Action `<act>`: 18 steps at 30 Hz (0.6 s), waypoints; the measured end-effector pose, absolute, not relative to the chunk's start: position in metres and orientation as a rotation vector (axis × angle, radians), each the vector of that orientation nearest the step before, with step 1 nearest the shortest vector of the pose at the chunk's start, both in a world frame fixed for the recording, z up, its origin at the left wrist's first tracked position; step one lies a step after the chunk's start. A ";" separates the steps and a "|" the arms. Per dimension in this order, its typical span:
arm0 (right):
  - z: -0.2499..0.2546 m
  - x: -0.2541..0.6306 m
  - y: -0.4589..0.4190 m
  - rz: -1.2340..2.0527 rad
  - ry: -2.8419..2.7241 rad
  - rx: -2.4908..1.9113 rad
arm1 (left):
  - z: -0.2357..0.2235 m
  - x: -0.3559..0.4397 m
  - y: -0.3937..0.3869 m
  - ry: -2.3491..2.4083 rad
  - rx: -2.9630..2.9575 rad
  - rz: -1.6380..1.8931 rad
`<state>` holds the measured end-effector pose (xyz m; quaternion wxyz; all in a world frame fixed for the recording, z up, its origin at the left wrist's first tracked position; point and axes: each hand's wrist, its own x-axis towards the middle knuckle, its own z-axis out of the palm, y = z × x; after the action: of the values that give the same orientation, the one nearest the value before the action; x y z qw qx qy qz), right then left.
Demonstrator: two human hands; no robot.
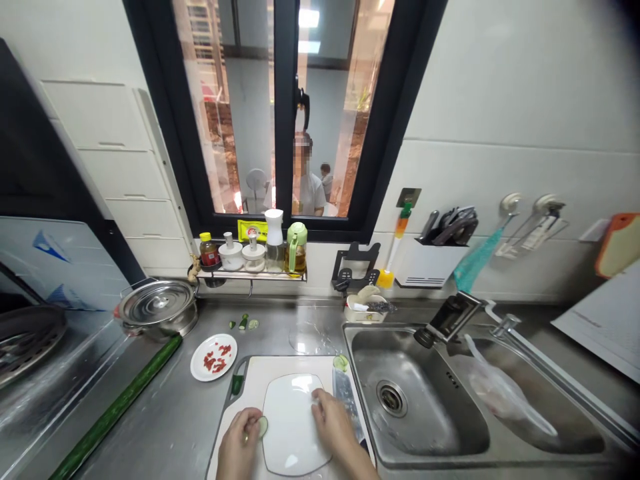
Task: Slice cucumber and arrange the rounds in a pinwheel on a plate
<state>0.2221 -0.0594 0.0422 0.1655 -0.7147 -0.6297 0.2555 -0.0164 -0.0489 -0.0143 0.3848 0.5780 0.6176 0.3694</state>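
Observation:
A white square plate (293,427) with rounded corners lies on the pale cutting board (257,367). My left hand (240,440) pinches a cucumber slice (263,425) at the plate's left edge. My right hand (333,423) is at the plate's right side, its fingers curled together over the rim. Whether something small is between those fingertips is hidden. To the right on the board lies a wide wet knife blade (345,393), partly behind my right hand, with cucumber slices (341,363) at its far end. A green cucumber piece (237,383) sits by the board's upper left corner.
A long cucumber (120,407) stretches along the left counter, near a lidded steel pot (160,307). A small white plate (197,370) holds chopped red bits. Cucumber scraps (243,323) lie behind. The double sink (415,400) borders the board's right. Beyond the window is a person (313,190).

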 end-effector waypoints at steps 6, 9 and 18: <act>0.045 0.190 -0.063 0.951 -1.779 -1.607 | 0.004 0.017 -0.051 1.364 1.343 1.017; 0.044 0.178 -0.065 0.978 -1.731 -1.552 | 0.010 0.026 -0.052 1.304 1.323 1.044; 0.034 0.170 -0.074 0.997 -1.600 -1.500 | 0.022 0.025 -0.064 1.249 1.304 1.049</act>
<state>0.1703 -0.0738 0.0342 0.3583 -0.5814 -0.6200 0.3864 0.0250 -0.0639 0.0220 0.5026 0.5400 0.5170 0.4342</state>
